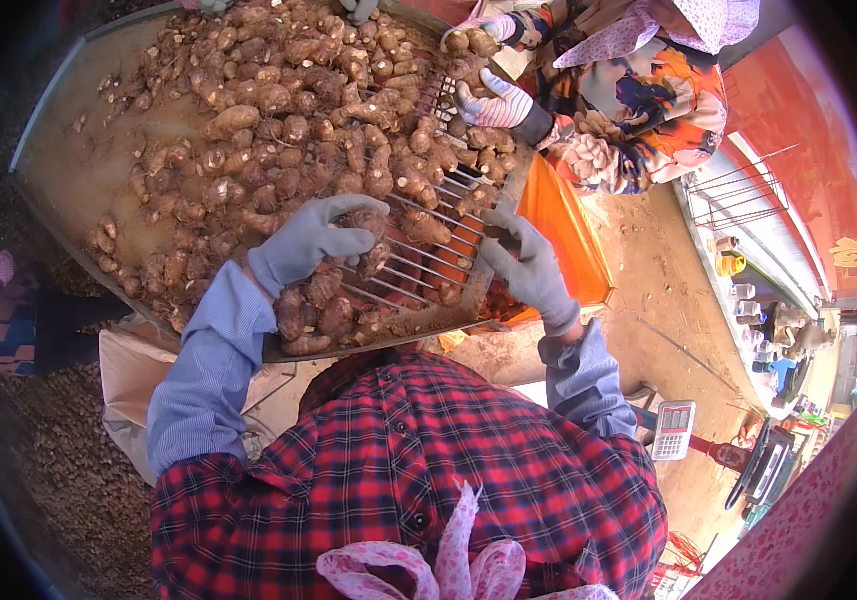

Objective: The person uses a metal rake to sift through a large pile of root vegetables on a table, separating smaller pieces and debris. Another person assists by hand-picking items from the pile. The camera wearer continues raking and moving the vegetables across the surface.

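Note:
Soil-covered taro corms (pixel 278 135) are heaped on a metal sorting table (pixel 72 217) with a grate of parallel rods (pixel 398 277). My left hand (pixel 316 240), in a grey glove, grips a brown corm (pixel 365 221) over the near part of the grate; another corm lies just under it. Several darker corms (pixel 335 315) rest at the near edge, beside my left wrist. My right hand (pixel 526 262), also gloved in grey, is at the table's right rim with curled fingers. Whether something small is between those fingers cannot be told.
Across the table's right side, a co-worker's striped-gloved hands (pixel 500 105) handle corms. Other gloved hands (pixel 359 9) reach in at the far edge. An orange bag (pixel 563 232) hangs below the right rim. A pale sack (pixel 136 367) is at lower left, a scale display (pixel 674 429) at right.

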The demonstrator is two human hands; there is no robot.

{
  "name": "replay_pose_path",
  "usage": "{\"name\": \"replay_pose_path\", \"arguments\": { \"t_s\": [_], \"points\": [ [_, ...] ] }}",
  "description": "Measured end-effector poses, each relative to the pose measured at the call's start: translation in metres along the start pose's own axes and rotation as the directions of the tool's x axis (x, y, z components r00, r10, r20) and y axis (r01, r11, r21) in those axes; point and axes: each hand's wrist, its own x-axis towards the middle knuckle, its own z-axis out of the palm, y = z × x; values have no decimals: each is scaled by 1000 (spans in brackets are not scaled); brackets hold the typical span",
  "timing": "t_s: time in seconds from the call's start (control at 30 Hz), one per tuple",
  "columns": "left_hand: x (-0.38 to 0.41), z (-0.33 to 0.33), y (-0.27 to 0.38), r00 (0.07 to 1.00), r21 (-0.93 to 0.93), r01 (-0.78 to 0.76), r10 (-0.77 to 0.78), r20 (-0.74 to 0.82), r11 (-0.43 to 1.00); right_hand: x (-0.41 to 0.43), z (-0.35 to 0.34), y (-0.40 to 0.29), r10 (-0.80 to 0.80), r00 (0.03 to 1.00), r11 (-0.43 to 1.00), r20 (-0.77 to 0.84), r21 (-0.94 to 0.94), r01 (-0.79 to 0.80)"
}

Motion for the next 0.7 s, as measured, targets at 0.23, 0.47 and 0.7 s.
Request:
{"name": "replay_pose_path", "arguments": {
  "t_s": [0.23,0.47,0.7],
  "points": [
    [-57,35,-9,950,-590,-311,271,-158,745,32,127,-90,58,964,688,260,690,-227],
    [-102,66,-29,737,-165,-383,193,-647,909,29,173,-99,-640,766,760,-57,95,643],
    [-229,15,-88,343,-266,-553,-75,-936,790,17,91,-48,-490,863,870,-120,-118,478]
  ]
}}
